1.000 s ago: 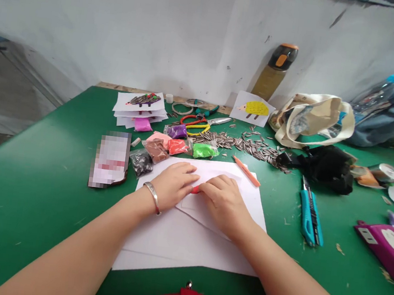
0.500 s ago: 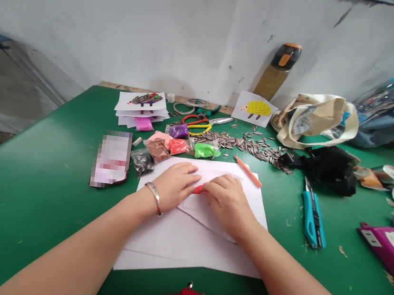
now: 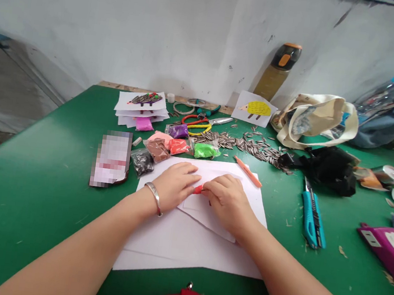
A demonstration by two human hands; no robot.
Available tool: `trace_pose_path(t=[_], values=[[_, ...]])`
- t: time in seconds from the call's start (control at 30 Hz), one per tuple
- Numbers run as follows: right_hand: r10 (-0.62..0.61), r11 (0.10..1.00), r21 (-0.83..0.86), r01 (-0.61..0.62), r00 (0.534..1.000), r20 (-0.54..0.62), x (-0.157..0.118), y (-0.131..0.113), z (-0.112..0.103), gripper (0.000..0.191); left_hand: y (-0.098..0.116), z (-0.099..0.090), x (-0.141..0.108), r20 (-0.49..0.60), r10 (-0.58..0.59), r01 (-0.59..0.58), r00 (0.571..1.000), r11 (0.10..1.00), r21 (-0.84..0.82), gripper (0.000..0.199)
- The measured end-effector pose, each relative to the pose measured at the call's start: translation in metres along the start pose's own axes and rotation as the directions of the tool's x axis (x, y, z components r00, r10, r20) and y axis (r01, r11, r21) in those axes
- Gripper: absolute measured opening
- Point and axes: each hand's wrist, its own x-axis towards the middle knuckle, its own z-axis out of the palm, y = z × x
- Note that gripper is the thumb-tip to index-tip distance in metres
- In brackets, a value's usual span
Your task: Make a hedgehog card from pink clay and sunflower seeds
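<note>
A soft red clay-like lump point(image 3: 198, 189) on the small white paper sheet point(image 3: 198, 212) has barely shifted, suggesting slow work: right hand point(image 3: 228, 200) pinching it mid-sheet, left hand point(image 3: 174, 184) loosely open at the sheet's left edge.

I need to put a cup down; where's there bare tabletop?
Widest: the green table between its left edge and the pixelated item. Narrower: between white paper and teal cutter. Crowded: beyond the paper, with colored packets, seeds and scissors.

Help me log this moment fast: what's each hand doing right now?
Left hand: open, palm down over the white paper.
Right hand: curled at the small red piece; whether it grips cannot be told.
</note>
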Motion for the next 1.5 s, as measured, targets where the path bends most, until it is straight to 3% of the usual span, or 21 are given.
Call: trace_pose_path(t=[0.2, 0.4, 0.67, 0.9, 1.23, 1.4, 1.5], values=[[0.107, 0.988, 0.116, -0.097, 0.991, -0.085, 0.001, 0.009, -0.01, 0.018, -0.002, 0.0, -0.002, 0.001, 0.018, -0.018, 1.0, 1.0, -0.011, 0.026], [0.102, 0.99, 0.106, -0.09, 0.988, -0.115, 0.002, 0.013, -0.016, 0.018, -0.001, -0.003, -0.001, 0.019, 0.026, -0.026, 0.999, 1.0, 0.002, 0.024], [0.037, 0.999, -0.022, -0.036, 0.998, 0.045, -0.001, -0.001, -0.008, 0.021, 0.0, -0.004, -0.001, 0.03, 0.032, -0.032, 0.999, 0.999, 0.007, 0.024], [0.049, 0.996, -0.073, -0.049, 0.999, -0.005, 0.0, 0.0, -0.007, 0.023, 0.002, -0.004, 0.0, 0.04, 0.032, -0.033, 0.999, 0.999, 0.026, 0.025], [-0.091, 0.965, -0.254, 0.067, 0.993, -0.081, -0.002, -0.006, 0.002, 0.022, 0.002, -0.004, 0.0, 0.04, 0.009, -0.009, 0.999, 1.0, 0.02, 0.021], [-0.156, 0.958, -0.253, 0.137, 0.986, -0.058, -0.002, -0.006, 0.002, 0.023, -0.001, -0.001, -0.001, 0.011, 0.009, -0.009, 1.0, 1.0, 0.015, 0.024], [-0.131, 0.967, -0.229, 0.112, 0.989, -0.069, -0.003, -0.004, 0.0, 0.023, -0.001, -0.001, -0.002, 0.015, 0.016, -0.016, 1.0, 1.0, 0.023, 0.024]])
